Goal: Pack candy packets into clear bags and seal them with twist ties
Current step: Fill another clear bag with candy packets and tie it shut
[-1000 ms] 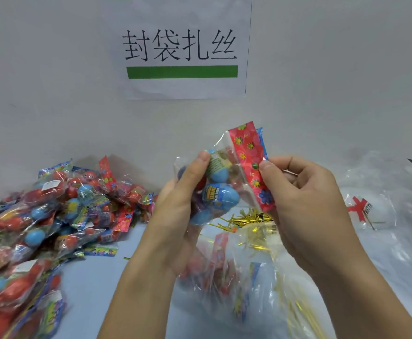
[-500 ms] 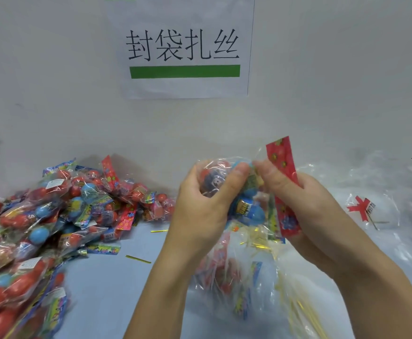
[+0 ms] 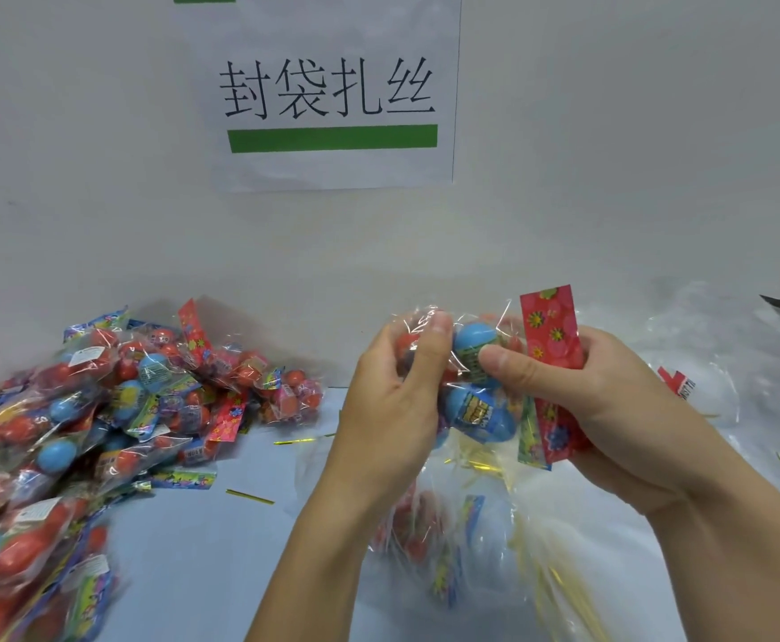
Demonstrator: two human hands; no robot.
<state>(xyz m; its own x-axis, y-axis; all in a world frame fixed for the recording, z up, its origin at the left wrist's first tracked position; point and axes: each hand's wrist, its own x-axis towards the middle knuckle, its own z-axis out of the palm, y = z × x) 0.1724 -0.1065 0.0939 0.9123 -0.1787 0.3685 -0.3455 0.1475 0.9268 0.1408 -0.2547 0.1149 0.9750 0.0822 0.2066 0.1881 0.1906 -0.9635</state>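
Dozens of candy packets (image 3: 115, 410) heaped along left side of pale blue table (image 3: 221, 549), well apart from both hands, reaching from near wall down to bottom left corner. White wall behind, with paper sign (image 3: 332, 92) printed in black characters over green bar. Crinkled clear plastic (image 3: 726, 373) spread over right side of table, red-marked scrap lying in it. Lower centre: clear bag (image 3: 453, 539) lying on table under wrists, some packets blurred inside, gold twist ties (image 3: 471, 461) scattered around and partly beneath it, one loose tie (image 3: 249, 496) nearer candy heap. Raised above that: left hand (image 3: 393, 400) curled round a held candy packet (image 3: 476, 386), thumb pressed onto crinkled film at top; right hand (image 3: 578, 400) gripping same packet from other side, thumb on blue egg, fingers wrapped behind red flowered header strip (image 3: 551, 335) sticking up. Both grips closed on packet, nothing spread. Step judged: packing stage, packet held ready or being bunched for insertion; sealing not started, no tie in either hand. Bag mouth not clearly visible, so cannot tell whether open. Next move likely calls for freeing one hand to find and hold bag mouth, then lowering packet in without snagging header strip on film.
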